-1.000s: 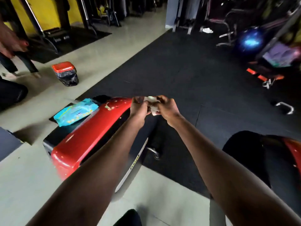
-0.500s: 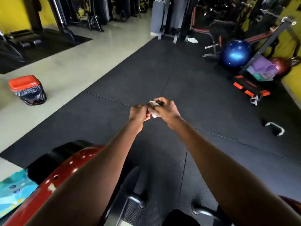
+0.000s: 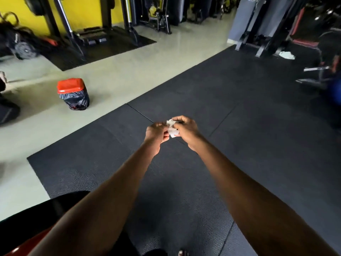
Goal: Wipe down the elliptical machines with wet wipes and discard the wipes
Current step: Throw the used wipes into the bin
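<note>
Head view: both arms reach out over the black mat (image 3: 258,126), left hand (image 3: 156,133) and right hand (image 3: 186,131) pinching a crumpled white wipe (image 3: 171,129) between them. No writing is legible. The red-lidded bin (image 3: 72,93) now sits nearer centre; the wipes pack has left view.

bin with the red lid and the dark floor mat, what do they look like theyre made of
Bin: glossy red lid, probably plastic; a crinkled, shiny black bag liner covers the body. Floor mat: matte black with a fine pebbled texture and visible tile seams, likely rubber.
</note>
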The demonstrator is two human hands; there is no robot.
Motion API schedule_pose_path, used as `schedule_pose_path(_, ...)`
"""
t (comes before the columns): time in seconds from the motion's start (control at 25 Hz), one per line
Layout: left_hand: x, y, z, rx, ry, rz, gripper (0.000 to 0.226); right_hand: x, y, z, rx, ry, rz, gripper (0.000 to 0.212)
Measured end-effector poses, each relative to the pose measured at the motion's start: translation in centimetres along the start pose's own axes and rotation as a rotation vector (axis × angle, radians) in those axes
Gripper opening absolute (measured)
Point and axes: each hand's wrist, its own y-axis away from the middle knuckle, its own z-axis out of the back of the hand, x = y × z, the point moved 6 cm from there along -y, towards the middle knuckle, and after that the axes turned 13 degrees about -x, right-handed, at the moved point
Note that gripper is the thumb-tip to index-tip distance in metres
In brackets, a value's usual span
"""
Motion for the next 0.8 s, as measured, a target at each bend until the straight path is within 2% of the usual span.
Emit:
schedule_pose_path(0.12, -2.9, -6.3, -1.0, -0.064, 0.024, -0.017, 0.017, 1.6, -6.2, -4.1, 0.110, -0.023, 0.028, 0.017)
schedule_pose_path(0.24, -4.8, -12.9, 0.4, -0.155, 0.065, -0.013, 0.022, 3.2, -10.7, -10.0, 0.204, 0.019, 0.096, 0.024)
schedule_pose_path(0.36, -7.0, -21.0, 1.8, -0.173, 0.145, -0.028, 0.025, 5.2, -16.4, -17.1, 0.279, 0.079, 0.166, 0.024)
schedule_pose_path(0.48, -10.0, -28.5, 4.3, -0.248, 0.229, -0.026, 0.021, 7.4, -21.7, -24.5, 0.306, 0.097, 0.177, 0.024)
schedule_pose_path(0.8, -19.1, -44.0, 12.3, -0.373, 0.285, -0.048, 0.012, 15.2, -31.3, -43.1, 0.529, 0.110, 0.226, 0.021)
